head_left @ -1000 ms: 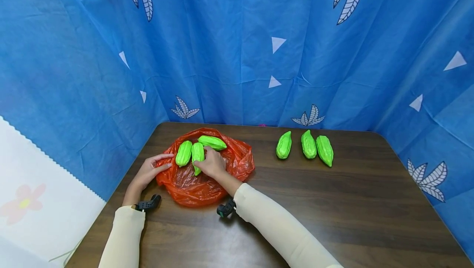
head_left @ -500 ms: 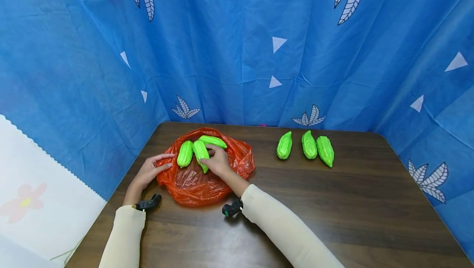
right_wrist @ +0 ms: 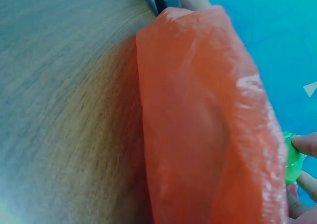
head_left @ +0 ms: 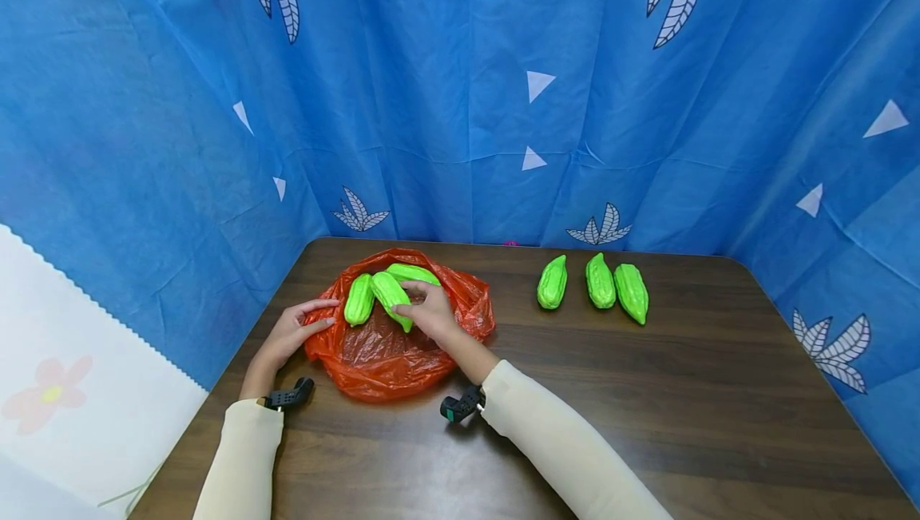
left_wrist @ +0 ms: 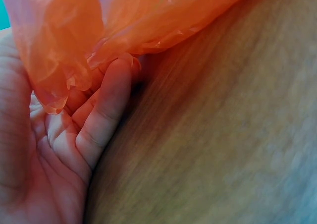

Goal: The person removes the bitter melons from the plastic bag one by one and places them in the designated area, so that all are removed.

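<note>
In the head view, a red plastic bag [head_left: 388,380] lies spread open at the left of the table. Bright green ribbed bitter melons are inside it: one at the left [head_left: 358,299] and one at the back [head_left: 411,273]. My right hand [head_left: 434,316] pinches a third bitter melon [head_left: 388,293] between them, tilted, its pointed end toward me. The right wrist view shows fingertips [right_wrist: 307,143] on its green side, mostly hidden behind the bag wall. My left hand [head_left: 286,332] holds the bag's left rim, thumb and curved fingers about the film; its fingers [left_wrist: 111,100] touch it from below.
Three more bitter melons lie at the back right of the brown wooden table [head_left: 647,408]: one apart [head_left: 552,283], and two close together, the middle one [head_left: 600,281] and the rightmost [head_left: 631,293]. Blue curtain [head_left: 467,105] hangs behind and along both sides.
The right hand has shifted slightly right, turning its bitter melon from nearly straight to slanted, lower end toward the right. The left hand and the bag stay nearly still.
</note>
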A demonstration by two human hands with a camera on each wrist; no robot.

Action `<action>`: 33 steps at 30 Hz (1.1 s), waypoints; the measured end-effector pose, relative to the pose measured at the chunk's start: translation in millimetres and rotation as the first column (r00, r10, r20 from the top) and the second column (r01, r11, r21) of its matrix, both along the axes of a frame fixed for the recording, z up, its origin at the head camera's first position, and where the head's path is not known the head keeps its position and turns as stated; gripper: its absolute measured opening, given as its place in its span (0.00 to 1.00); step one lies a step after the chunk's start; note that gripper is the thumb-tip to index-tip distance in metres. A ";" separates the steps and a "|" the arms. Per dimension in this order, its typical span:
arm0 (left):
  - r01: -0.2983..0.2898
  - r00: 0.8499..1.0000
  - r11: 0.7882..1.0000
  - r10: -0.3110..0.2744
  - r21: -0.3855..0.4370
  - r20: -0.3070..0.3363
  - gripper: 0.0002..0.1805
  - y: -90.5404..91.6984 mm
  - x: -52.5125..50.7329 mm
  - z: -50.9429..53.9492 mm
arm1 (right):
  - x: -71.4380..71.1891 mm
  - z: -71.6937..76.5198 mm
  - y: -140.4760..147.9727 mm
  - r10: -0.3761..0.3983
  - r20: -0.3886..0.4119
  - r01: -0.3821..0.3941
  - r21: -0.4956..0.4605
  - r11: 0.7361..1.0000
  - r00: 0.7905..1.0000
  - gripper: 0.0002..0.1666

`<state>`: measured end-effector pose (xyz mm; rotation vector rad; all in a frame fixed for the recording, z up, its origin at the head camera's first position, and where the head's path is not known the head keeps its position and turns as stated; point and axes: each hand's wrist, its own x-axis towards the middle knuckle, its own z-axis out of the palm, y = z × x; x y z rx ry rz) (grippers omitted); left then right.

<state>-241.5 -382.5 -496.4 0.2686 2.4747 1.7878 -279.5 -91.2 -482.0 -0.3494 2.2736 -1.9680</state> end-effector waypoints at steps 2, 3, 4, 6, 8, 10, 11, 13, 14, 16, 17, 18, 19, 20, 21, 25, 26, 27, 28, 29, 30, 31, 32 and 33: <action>0.002 1.000 1.000 -0.002 0.009 0.004 0.26 0.2 0.4 0.1 | 1.4 1.4 2.6 0.014 0.000 -0.014 -0.013 1.000 1.000 0.28; 0.003 1.000 1.000 -0.003 0.011 0.007 0.26 0.2 0.5 0.1 | 2.1 2.2 4.1 0.023 0.003 -0.023 -0.020 1.000 1.000 0.28; 0.002 1.000 1.000 -0.002 0.006 0.005 0.26 0.2 0.2 -0.1 | 2.8 3.1 5.9 0.032 0.005 -0.032 -0.022 0.999 0.999 0.28; -0.002 1.000 1.000 0.002 -0.004 0.004 0.26 -0.3 -0.8 -1.1 | 4.5 5.2 9.8 0.046 0.009 -0.046 -0.022 0.999 0.999 0.28; -0.005 1.000 1.000 0.005 -0.010 0.003 0.26 -1.3 -2.1 -2.9 | 6.2 8.1 13.8 0.055 0.007 -0.055 -0.019 0.998 0.998 0.28; -0.011 1.000 1.000 0.011 -0.011 0.005 0.27 -3.8 -5.0 -7.9 | 7.8 10.6 17.2 0.059 0.004 -0.059 -0.013 0.998 0.998 0.28; -0.014 1.000 1.000 0.014 -0.012 0.005 0.27 -5.1 -6.4 -10.7 | 8.4 11.5 18.7 0.061 0.003 -0.061 -0.010 0.998 0.998 0.27; -0.023 1.000 1.000 0.023 -0.013 0.003 0.27 -7.8 -9.3 -16.3 | 10.3 13.4 21.8 0.071 0.005 -0.071 -0.007 0.997 0.997 0.27; -0.028 1.000 1.000 0.028 -0.014 0.004 0.27 -9.2 -10.7 -19.4 | 11.2 14.0 23.1 0.079 0.006 -0.079 -0.005 0.997 0.997 0.27; -0.035 0.999 0.999 0.035 -0.019 0.003 0.27 -10.9 -12.4 -23.3 | 13.7 15.5 26.1 0.096 0.006 -0.096 -0.010 0.995 0.995 0.28; -0.038 0.999 0.999 0.038 -0.023 0.001 0.27 -11.2 -12.8 -24.3 | 15.0 16.3 27.6 0.104 0.004 -0.104 -0.015 0.994 0.995 0.28; -0.042 0.999 0.999 0.042 -0.025 -0.001 0.27 -11.2 -13.0 -24.8 | 16.5 17.3 29.3 0.110 0.005 -0.110 -0.022 0.994 0.994 0.28; -0.040 0.999 0.999 0.040 -0.032 -0.005 0.27 -11.5 -12.8 -25.3 | 17.9 18.4 30.7 0.113 0.001 -0.113 -0.026 0.993 0.994 0.28; -0.042 0.999 0.999 0.042 -0.033 -0.006 0.27 -11.5 -12.8 -25.7 | 18.9 18.9 32.2 0.116 -0.002 -0.116 -0.028 0.993 0.993 0.28; -0.042 0.999 0.998 0.042 -0.036 -0.008 0.27 -11.4 -12.7 -25.8 | 20.1 20.0 33.8 0.118 -0.004 -0.118 -0.033 0.993 0.993 0.28; -0.043 0.999 0.998 0.042 -0.040 -0.011 0.27 -11.3 -12.4 -25.2 | 24.0 24.5 41.7 0.123 -0.005 -0.123 -0.040 0.992 0.992 0.27; -0.044 0.999 0.998 0.043 -0.037 -0.009 0.27 -11.3 -12.5 -24.9 | 24.7 25.7 43.9 0.125 -0.004 -0.126 -0.039 0.991 0.992 0.27; -0.042 0.999 0.998 0.042 -0.037 -0.008 0.27 -11.6 -12.6 -24.7 | 25.7 27.5 46.3 0.129 -0.004 -0.129 -0.038 0.991 0.992 0.27; -0.039 0.999 0.999 0.039 -0.037 -0.006 0.27 -11.6 -12.8 -24.7 | 26.5 28.4 48.9 0.131 -0.007 -0.132 -0.034 0.991 0.991 0.28; -0.036 0.999 0.999 0.035 -0.037 -0.006 0.27 -11.8 -13.1 -24.9 | 27.5 29.9 51.8 0.134 -0.011 -0.134 -0.030 0.991 0.991 0.28; -0.034 0.999 0.999 0.034 -0.036 -0.004 0.27 -12.0 -13.3 -25.1 | 28.1 31.0 54.4 0.138 -0.016 -0.138 -0.025 0.990 0.990 0.28; -0.037 0.999 0.999 0.037 -0.036 -0.001 0.28 -12.1 -13.6 -25.5 | 28.8 32.1 57.1 0.141 -0.022 -0.141 -0.023 0.990 0.990 0.28; -0.036 0.999 0.999 0.036 -0.038 0.003 0.28 -12.1 -13.8 -25.7 | 29.4 33.1 59.7 0.142 -0.028 -0.143 -0.023 0.989 0.989 0.28; -0.038 0.999 0.999 0.038 -0.039 0.003 0.28 -12.2 -13.8 -26.0 | 30.0 34.3 61.9 0.139 -0.030 -0.140 -0.013 0.990 0.990 0.28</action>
